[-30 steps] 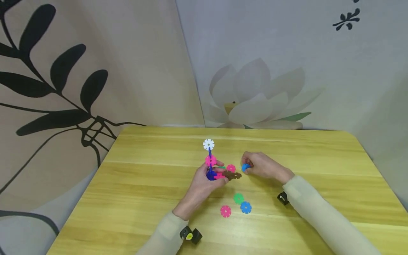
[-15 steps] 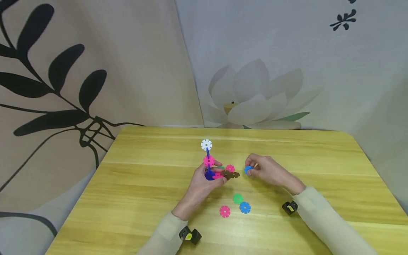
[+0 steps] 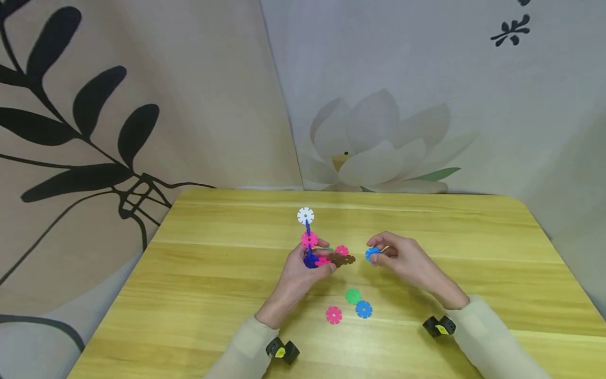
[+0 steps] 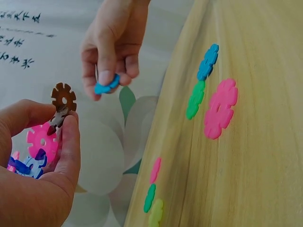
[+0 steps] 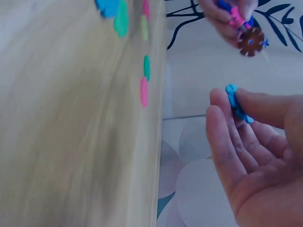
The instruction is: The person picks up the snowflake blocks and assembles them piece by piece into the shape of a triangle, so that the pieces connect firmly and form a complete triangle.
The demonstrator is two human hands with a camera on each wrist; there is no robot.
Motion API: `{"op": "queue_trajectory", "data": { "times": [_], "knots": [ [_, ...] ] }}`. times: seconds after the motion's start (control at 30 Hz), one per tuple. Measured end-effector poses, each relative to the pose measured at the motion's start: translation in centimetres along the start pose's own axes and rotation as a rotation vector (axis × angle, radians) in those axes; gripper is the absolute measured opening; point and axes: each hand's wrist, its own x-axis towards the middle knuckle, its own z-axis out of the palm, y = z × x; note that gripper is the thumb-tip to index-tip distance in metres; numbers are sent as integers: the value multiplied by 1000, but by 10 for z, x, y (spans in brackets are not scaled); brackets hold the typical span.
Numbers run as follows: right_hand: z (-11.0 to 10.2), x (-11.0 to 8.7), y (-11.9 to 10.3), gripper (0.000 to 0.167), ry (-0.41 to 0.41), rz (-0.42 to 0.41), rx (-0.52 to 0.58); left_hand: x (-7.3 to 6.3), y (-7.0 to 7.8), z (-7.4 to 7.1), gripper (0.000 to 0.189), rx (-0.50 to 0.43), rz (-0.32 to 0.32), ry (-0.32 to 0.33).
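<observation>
At the nine-o'clock end of the right grip [image 3: 403,258], which pinches it, sits a blue disc [image 3: 370,255], with linked discs [image 3: 323,261] held by the left grip [image 3: 300,271] farther toward nine and a loose green disc [image 3: 353,296] on the worktop [image 3: 199,273] toward seven.

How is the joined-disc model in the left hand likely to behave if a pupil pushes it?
The joined-disc model is probably light: its discs look thin and plastic. The narrow chain ending in the white notched disc may sway. Its pieces seem slotted together at their notches, so hard pushes could separate them.
</observation>
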Motion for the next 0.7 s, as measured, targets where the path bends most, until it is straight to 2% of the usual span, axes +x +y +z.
{"op": "queue_trajectory", "data": {
  "times": [0.3, 0.7],
  "knots": [
    [6, -14, -13, 20, 39, 10, 90, 0, 1, 2, 49, -2, 3, -2],
    [15, -18, -24, 17, 64, -22, 70, 0, 1, 3, 49, 3, 6, -13]
  ]
}}
